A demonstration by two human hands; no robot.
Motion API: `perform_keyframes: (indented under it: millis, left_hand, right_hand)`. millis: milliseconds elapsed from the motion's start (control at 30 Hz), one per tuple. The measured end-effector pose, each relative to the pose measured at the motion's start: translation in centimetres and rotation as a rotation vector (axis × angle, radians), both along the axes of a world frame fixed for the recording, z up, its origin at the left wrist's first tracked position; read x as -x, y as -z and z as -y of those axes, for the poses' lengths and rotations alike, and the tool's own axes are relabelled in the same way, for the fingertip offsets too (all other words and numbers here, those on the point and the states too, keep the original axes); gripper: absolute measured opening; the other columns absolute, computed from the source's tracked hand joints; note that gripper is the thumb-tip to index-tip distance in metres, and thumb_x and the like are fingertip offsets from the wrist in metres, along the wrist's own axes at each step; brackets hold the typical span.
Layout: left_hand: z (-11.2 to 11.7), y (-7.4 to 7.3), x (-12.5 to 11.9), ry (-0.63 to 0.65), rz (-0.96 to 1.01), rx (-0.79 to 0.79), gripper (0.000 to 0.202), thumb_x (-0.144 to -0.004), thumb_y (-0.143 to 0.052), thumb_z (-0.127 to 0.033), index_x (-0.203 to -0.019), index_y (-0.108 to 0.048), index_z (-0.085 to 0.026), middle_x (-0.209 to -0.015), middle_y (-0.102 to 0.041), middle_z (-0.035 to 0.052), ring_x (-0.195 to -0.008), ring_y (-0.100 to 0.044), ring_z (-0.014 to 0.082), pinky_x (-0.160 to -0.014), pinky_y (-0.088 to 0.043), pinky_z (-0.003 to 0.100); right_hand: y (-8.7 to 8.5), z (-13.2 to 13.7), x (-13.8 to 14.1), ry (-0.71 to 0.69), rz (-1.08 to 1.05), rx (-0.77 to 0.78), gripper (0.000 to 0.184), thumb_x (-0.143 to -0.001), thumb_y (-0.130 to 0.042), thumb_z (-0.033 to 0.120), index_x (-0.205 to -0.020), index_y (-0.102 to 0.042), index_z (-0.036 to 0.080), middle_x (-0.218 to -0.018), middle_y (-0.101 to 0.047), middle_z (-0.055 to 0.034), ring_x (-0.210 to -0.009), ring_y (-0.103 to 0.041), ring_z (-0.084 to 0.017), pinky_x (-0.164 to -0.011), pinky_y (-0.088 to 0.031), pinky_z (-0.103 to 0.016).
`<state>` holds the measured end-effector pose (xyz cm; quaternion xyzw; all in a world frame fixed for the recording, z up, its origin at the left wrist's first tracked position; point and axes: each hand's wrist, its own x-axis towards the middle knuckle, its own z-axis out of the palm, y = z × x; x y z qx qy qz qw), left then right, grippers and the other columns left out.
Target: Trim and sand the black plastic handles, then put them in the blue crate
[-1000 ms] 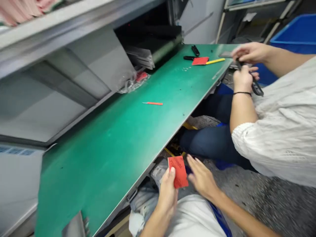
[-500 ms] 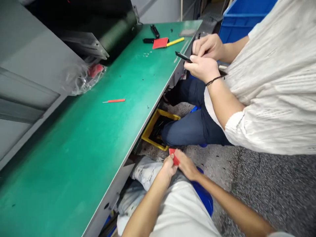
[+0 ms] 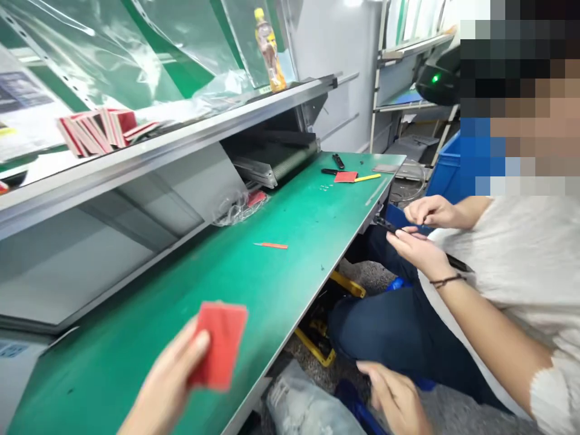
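Observation:
My left hand is closed on a flat red rectangular pad, its thumb across the face. Hand and pad are above the green bench top, near its front edge. Low over my lap, my right hand is apart from the pad, with fingers loosely extended and nothing visible in them. A thin red-handled knife lies on the bench beyond the pad. Farther off, another red pad rests beside a yellow stick-like tool and black parts.
At my right a co-worker's hands hold a black part. A shelf above the bench carries a row of red-and-white pads and a drink bottle. A clear plastic bag lies below. Under the bench edge stands a yellow bin.
My left hand has moved from my lap up over the bench with the red pad. My right hand has let go of the pad. The view has tilted up, showing the shelf.

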<state>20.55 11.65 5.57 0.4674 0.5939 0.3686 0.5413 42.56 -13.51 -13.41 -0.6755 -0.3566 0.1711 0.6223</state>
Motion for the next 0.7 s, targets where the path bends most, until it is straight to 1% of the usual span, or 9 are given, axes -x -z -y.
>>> perform_keyframes:
  millis: [33, 100, 167, 233, 300, 400, 500, 600, 700]
  left_hand:
    - [-3.1, -1.4, 0.7, 0.046, -0.189, -0.116, 0.049, -0.102, -0.066, -0.039, -0.147, -0.057, -0.022, -0.130, -0.070, 0.0113, -0.102, -0.072, 0.0245, -0.086, -0.063, 0.043]
    - [-8.6, -2.3, 0.9, -0.048, -0.321, -0.199, 0.054, -0.103, -0.061, -0.029, -0.154, -0.048, -0.018, -0.132, -0.069, 0.0153, -0.110, -0.071, 0.0271, -0.094, -0.060, 0.048]
    - [-12.4, -1.5, -0.4, -0.103, -0.417, -0.289, 0.053, -0.100, -0.065, -0.027, -0.150, -0.052, -0.017, -0.150, -0.058, 0.0179, -0.133, -0.060, 0.0340, -0.109, -0.051, 0.058]
    - [-14.4, 0.1, -2.8, -0.114, -0.481, -0.408, 0.054, -0.099, -0.067, -0.029, -0.150, -0.053, -0.019, -0.167, -0.039, 0.0158, -0.151, -0.041, 0.0392, -0.120, -0.037, 0.066]
    - [-15.2, 1.8, -6.6, -0.024, -0.504, -0.530, 0.048, -0.100, -0.067, -0.029, -0.146, -0.057, -0.020, -0.169, -0.036, 0.0134, -0.155, -0.034, 0.0385, -0.124, -0.030, 0.067]
    - [-15.2, 4.3, -14.7, 0.285, -0.471, -0.611, 0.022, -0.101, -0.067, -0.027, -0.120, -0.072, -0.018, -0.134, -0.069, 0.0098, -0.130, -0.062, 0.0279, -0.117, -0.044, 0.057]
    - [-14.9, 6.2, -23.7, 0.459, -0.440, -0.596, 0.015, -0.102, -0.067, -0.032, -0.106, -0.073, -0.019, -0.112, -0.074, 0.0072, -0.105, -0.070, 0.0219, -0.101, -0.056, 0.046]
    - [-14.6, 7.4, -30.1, 0.533, -0.421, -0.578, 0.017, -0.105, -0.060, -0.031, -0.111, -0.072, -0.020, -0.112, -0.073, 0.0077, -0.103, -0.070, 0.0213, -0.097, -0.057, 0.043]
    - [-14.4, 8.5, -33.1, 0.672, -0.447, -0.556, 0.020, -0.103, -0.054, -0.014, -0.107, -0.074, -0.016, -0.107, -0.074, 0.0108, -0.104, -0.070, 0.0255, -0.099, -0.054, 0.048]
  right_hand:
    - [-1.8, -1.9, -0.2, -0.038, 0.037, -0.055, 0.036, -0.098, -0.055, 0.056, -0.107, -0.082, 0.034, -0.062, -0.073, -0.0015, -0.055, -0.070, -0.024, -0.059, -0.063, -0.038]
    - [-5.2, -6.6, -1.1, -0.104, 0.102, -0.148, 0.035, -0.100, -0.055, 0.048, -0.122, -0.077, 0.033, -0.075, -0.078, -0.0023, -0.070, -0.075, -0.023, -0.075, -0.064, -0.040]
    - [-8.4, -12.5, -2.5, -0.142, 0.146, -0.194, 0.031, -0.101, -0.056, 0.046, -0.117, -0.077, 0.029, -0.085, -0.078, -0.0039, -0.080, -0.074, -0.022, -0.083, -0.063, -0.040]
    - [-11.4, -19.4, -4.2, -0.153, 0.160, -0.183, 0.028, -0.102, -0.060, 0.046, -0.098, -0.076, 0.023, -0.098, -0.077, -0.0058, -0.092, -0.073, -0.020, -0.092, -0.061, -0.041]
    - [-14.3, -27.0, -5.7, -0.140, 0.130, -0.120, 0.030, -0.104, -0.062, 0.045, -0.098, -0.071, 0.017, -0.095, -0.074, -0.0031, -0.084, -0.070, -0.016, -0.082, -0.061, -0.037]
    - [-18.0, -39.1, -8.1, -0.116, 0.079, 0.010, 0.028, -0.103, -0.065, 0.042, -0.114, -0.069, 0.016, -0.106, -0.072, -0.0048, -0.087, -0.070, -0.016, -0.077, -0.062, -0.034]
    - [-20.3, -49.3, -11.7, -0.100, 0.075, 0.140, 0.033, -0.102, -0.067, 0.041, -0.124, -0.066, 0.016, -0.116, -0.071, -0.0071, -0.095, -0.071, -0.019, -0.081, -0.064, -0.037]
    - [-20.7, -55.6, -17.6, -0.027, 0.119, 0.256, 0.036, -0.101, -0.068, 0.041, -0.128, -0.065, 0.017, -0.126, -0.069, -0.0088, -0.106, -0.070, -0.023, -0.090, -0.063, -0.043]
    - [-20.0, -59.3, -24.8, 0.096, 0.169, 0.345, 0.037, -0.100, -0.069, 0.039, -0.131, -0.065, 0.018, -0.133, -0.066, -0.0101, -0.115, -0.068, -0.026, -0.098, -0.060, -0.049]
